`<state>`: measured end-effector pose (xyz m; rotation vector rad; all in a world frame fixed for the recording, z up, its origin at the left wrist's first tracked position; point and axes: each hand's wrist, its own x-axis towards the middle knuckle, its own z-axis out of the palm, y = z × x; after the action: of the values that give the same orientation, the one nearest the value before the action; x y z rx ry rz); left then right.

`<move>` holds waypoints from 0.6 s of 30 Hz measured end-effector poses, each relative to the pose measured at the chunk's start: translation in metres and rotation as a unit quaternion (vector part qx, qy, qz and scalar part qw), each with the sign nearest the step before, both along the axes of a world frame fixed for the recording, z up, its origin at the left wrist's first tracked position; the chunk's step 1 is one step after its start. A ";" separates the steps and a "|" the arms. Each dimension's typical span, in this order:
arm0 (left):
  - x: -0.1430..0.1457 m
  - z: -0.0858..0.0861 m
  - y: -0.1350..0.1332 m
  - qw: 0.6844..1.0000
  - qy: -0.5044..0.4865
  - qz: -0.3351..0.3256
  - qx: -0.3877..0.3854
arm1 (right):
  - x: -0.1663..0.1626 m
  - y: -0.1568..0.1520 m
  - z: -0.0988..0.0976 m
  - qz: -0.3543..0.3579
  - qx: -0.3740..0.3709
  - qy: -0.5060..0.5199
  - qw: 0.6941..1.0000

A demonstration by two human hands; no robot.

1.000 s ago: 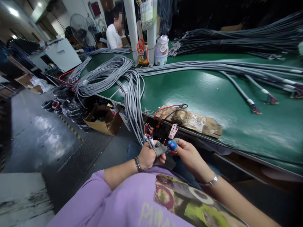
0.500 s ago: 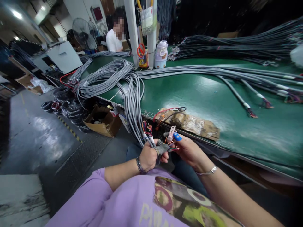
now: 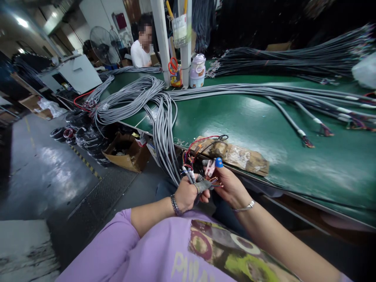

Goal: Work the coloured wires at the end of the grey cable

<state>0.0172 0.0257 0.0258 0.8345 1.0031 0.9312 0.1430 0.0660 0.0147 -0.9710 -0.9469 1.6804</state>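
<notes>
In the head view, the left hand (image 3: 185,194) was closed around the grey cable bundle (image 3: 166,145) hanging over the near edge of the green surface (image 3: 249,113). The right hand (image 3: 230,184) pinched its thin coloured wire ends (image 3: 216,181), just below that edge.

Dim hall; ceiling lamps (image 3: 22,21) glow upper left, glare streaks the green table (image 3: 264,113), edges bend and blur, background dark.

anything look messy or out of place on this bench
Yes: the grey cable bundle spills over the green table's front edge down to the left hand, and a torn, crumpled cardboard strip lies at the edge.
</notes>
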 end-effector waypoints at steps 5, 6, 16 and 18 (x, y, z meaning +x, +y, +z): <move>-0.003 -0.002 -0.003 1.000 0.000 0.006 0.005 | 0.004 -0.006 0.002 -0.003 -0.066 0.053 0.996; -0.004 -0.003 -0.005 1.000 0.000 0.008 0.006 | 0.008 -0.008 0.002 0.015 -0.077 0.058 0.995; -0.017 -0.012 -0.016 0.998 0.050 -0.040 0.015 | 0.031 -0.022 0.004 0.172 0.004 -0.100 0.980; -0.018 -0.010 -0.016 0.996 0.060 -0.069 0.007 | 0.028 -0.023 0.008 0.177 0.021 -0.123 0.976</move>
<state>-0.0005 0.0095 0.0157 0.9687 1.0286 0.7785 0.1708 0.0427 0.0227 -1.0434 -1.3809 1.8479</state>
